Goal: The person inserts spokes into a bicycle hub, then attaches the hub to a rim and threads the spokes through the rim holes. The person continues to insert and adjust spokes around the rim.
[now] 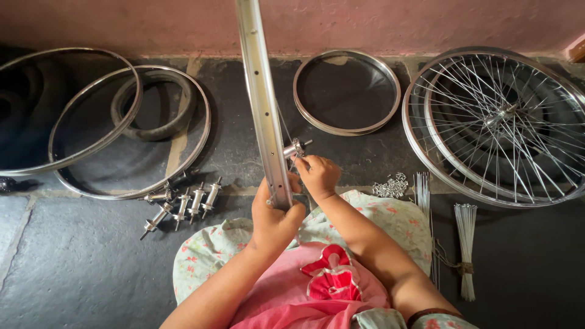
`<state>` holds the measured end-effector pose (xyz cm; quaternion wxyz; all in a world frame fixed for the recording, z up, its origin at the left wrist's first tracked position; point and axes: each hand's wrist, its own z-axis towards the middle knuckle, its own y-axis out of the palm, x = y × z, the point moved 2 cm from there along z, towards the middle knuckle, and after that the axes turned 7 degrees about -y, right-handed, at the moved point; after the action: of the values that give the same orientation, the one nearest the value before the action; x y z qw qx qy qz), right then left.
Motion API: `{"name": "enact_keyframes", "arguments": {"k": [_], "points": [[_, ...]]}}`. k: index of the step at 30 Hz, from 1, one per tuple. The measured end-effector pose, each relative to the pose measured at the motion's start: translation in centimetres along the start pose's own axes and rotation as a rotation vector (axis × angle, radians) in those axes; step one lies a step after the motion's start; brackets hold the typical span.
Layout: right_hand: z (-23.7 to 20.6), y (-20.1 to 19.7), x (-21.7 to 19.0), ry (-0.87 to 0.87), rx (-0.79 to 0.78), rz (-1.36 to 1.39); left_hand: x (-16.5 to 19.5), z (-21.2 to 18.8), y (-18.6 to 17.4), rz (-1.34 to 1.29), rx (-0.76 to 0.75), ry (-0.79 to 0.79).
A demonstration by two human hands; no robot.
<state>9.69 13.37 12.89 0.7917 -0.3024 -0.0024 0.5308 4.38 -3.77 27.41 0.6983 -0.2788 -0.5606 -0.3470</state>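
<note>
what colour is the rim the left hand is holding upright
Shiny silver metal, with a row of small spoke holes; the rim shows best in the head view.

Soft, even daylight fills the view, with glare along the upright rim (261,97) toward twelve o'clock. Toward nine o'clock the floor (73,256) falls into shadow. Focus is sharp; edges bow slightly.

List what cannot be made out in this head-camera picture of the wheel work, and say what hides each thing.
- Upright rim: top cut off by the upper edge; bottom covered by the left hand.
- Hub: partly behind the rim; its spoke holes are too small to see.
- Right hand: what the fingertips pinch is too small to tell.
- Spoked wheel: cut off by the right edge.
- Nipple pile: pieces too small to count.
</note>
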Motion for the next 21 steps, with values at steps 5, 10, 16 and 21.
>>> {"name": "enact_keyframes", "arguments": {"k": [5,10,16,21], "points": [[0.5,1.2,-0.6,0.013,-0.006,0.055,0.2,1.2,-0.7,0.000,0.006,0.030],[0.0,1.6,-0.5,0.036,-0.140,0.046,0.9,5.2,-1.0,0.073,0.010,0.086],[-2.5,1.7,0.2,0.378,-0.359,0.424,1.5,13.9,-1.6,0.068,0.043,0.078],[-3.2,2.1,0.7,0.853,-0.444,0.836,-1.4,13.2,-2.3,0.412,0.234,0.529]]}}
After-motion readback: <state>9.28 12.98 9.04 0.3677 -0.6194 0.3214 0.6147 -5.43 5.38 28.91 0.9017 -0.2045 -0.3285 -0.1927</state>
